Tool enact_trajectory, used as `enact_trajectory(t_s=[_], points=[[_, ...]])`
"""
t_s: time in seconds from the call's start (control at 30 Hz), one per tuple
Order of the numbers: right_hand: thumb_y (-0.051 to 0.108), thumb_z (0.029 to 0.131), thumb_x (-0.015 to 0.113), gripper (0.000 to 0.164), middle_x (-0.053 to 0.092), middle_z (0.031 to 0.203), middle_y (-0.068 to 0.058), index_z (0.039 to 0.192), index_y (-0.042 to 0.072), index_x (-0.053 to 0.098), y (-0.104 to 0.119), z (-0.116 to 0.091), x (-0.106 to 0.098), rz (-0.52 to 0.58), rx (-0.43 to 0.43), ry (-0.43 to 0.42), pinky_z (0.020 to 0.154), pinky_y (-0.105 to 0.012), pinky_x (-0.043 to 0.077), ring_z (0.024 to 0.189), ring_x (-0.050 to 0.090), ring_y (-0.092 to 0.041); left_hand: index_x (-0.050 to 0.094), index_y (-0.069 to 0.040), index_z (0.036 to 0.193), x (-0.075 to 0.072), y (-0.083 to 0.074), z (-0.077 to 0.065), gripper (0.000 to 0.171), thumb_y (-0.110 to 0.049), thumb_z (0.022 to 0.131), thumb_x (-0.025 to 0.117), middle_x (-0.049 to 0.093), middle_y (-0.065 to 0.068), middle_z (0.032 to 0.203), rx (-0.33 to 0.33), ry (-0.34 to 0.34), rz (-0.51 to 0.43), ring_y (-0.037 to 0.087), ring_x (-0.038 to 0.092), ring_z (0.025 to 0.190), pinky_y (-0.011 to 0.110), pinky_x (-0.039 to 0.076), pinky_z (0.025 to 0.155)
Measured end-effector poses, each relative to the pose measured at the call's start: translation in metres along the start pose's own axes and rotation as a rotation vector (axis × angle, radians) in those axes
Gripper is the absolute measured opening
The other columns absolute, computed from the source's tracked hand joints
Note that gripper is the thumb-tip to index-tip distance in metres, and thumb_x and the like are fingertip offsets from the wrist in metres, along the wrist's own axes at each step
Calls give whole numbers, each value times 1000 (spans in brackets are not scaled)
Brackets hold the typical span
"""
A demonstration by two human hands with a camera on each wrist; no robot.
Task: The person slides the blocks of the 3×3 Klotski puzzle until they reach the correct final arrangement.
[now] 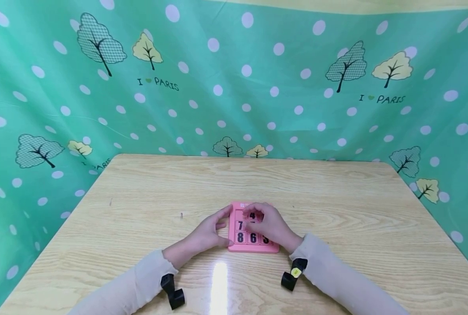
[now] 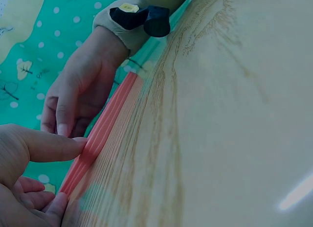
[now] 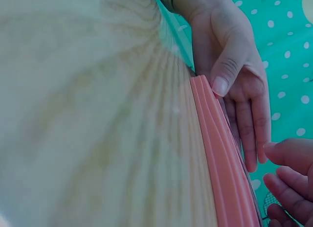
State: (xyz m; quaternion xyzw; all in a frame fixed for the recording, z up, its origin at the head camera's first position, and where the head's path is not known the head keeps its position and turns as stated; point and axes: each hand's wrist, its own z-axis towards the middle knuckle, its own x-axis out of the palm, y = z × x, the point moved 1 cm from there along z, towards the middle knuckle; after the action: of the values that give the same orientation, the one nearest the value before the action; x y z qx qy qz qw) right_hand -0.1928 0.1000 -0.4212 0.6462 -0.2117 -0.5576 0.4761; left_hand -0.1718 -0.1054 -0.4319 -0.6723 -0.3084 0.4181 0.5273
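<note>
A pink sliding number puzzle (image 1: 253,248) lies flat on the wooden table in the head view. Black digits 4, 7, 8 and 6 show on its tiles, and the top left cell is bare pink. My left hand (image 1: 209,232) holds the puzzle's left side, thumb at the near corner and index finger at the far one. Over the tiles is my right hand (image 1: 272,225), thumb and index finger spread and fingertips close over the tiles, hiding some of them. In the left wrist view, the pink frame (image 2: 100,134) shows edge-on, with the right hand (image 2: 83,95) beyond it.
The light wooden table (image 1: 147,188) extends around the puzzle on every side. A green polka-dot cloth (image 1: 234,87) with printed trees hangs behind it. Black straps with camera mounts (image 1: 172,292) sit on both wrists, over pale sleeves. A bright light reflection shows on the table's near part.
</note>
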Motion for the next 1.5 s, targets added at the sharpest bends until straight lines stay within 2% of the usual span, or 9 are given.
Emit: enact_trajectory(t_s=[0.27, 0.57, 0.8, 1.0, 1.17, 1.5], points=[[10, 78, 75, 32, 66, 104, 4, 109, 11, 67, 0, -8, 7, 17, -59, 46, 92, -34, 48, 103, 56, -14, 23, -6, 149, 0, 0, -1, 97, 4, 67, 75, 28, 19, 151, -4, -6, 18, 41, 39, 128, 45, 36, 108], [9, 78, 74, 28, 67, 103, 2, 106, 9, 68, 4, -10, 10, -34, -103, 34, 90, -38, 48, 101, 56, -17, 23, -4, 149, -1, 2, -1, 96, 5, 68, 74, 28, 20, 151, 6, 0, 6, 41, 38, 130, 45, 34, 109], [10, 78, 75, 30, 66, 104, 2, 107, 9, 68, 3, -9, 13, -72, -108, 20, 90, -37, 47, 101, 54, -17, 23, -5, 149, -1, 2, -1, 97, 4, 68, 74, 28, 20, 151, 7, -1, 9, 40, 38, 129, 45, 34, 109], [5, 77, 75, 33, 66, 104, 1, 108, 8, 67, 5, -8, 12, -80, -79, 13, 90, -39, 48, 101, 55, -17, 23, -5, 149, -1, 2, 0, 96, 4, 68, 74, 29, 20, 151, 9, -1, 12, 40, 38, 130, 44, 35, 109], [6, 77, 74, 33, 66, 105, 1, 109, 8, 67, 4, -6, 8, -76, -70, 38, 94, -40, 46, 103, 55, -17, 23, -6, 149, 0, 2, 0, 98, 5, 67, 74, 28, 18, 151, -2, -3, 1, 39, 37, 131, 42, 35, 109], [8, 79, 74, 28, 66, 102, 2, 106, 10, 68, 2, -2, 7, -84, -88, 57, 91, -38, 47, 101, 55, -15, 24, -8, 149, 0, 0, 0, 97, 6, 68, 75, 26, 17, 152, -22, -5, -14, 40, 38, 130, 41, 38, 107]])
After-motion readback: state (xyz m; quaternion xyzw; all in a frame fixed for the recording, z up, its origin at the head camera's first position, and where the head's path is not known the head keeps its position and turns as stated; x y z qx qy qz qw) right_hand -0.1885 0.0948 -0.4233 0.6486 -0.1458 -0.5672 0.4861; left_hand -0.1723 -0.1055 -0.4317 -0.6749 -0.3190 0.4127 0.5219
